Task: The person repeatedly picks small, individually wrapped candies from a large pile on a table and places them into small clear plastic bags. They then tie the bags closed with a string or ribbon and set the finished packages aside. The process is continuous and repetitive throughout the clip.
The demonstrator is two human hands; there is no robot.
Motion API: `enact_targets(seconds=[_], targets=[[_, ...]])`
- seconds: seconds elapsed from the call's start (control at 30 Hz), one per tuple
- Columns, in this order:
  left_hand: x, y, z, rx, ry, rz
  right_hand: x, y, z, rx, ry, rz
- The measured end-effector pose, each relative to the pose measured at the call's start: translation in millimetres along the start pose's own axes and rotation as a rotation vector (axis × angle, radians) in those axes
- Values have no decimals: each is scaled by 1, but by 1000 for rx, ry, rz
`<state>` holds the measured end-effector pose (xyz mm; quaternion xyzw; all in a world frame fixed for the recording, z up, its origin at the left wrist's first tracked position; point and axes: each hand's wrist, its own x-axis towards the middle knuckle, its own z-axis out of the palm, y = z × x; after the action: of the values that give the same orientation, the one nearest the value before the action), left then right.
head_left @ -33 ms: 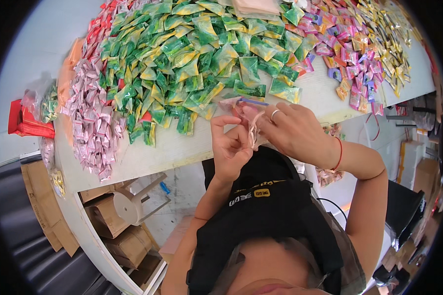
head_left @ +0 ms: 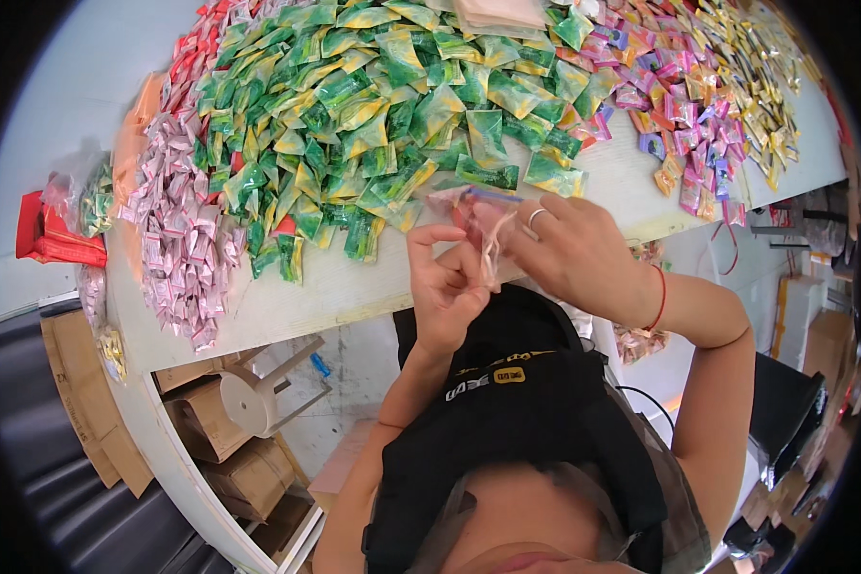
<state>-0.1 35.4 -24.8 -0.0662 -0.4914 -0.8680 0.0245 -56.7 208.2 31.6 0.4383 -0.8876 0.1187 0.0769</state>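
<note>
Both my hands are raised together at the front edge of the white table [head_left: 335,287]. Between them they hold a small clear plastic bag [head_left: 471,212] with pinkish contents. My left hand [head_left: 445,292] pinches its lower edge with thumb and fingers. My right hand [head_left: 574,253], with a ring on one finger and a red cord at the wrist, grips the bag from the right. Just beyond the bag lies a big heap of green and yellow sachets [head_left: 373,124].
A pile of pale pink sachets [head_left: 177,239] lies at the left, pink and purple ones [head_left: 679,105] and golden ones [head_left: 751,67] at the right. Red packets [head_left: 53,239] sit far left. Cardboard boxes [head_left: 239,469] and a white roll [head_left: 249,402] stand under the table.
</note>
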Motion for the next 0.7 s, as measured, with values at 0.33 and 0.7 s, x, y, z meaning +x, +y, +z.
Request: enact_targets(seconds=[0.33,0.7], targets=[[20,28,-5,664,162,166,13,9,0,162,273,-137],[30,38,-18,122,248,89,12,12,11,768,439,39]])
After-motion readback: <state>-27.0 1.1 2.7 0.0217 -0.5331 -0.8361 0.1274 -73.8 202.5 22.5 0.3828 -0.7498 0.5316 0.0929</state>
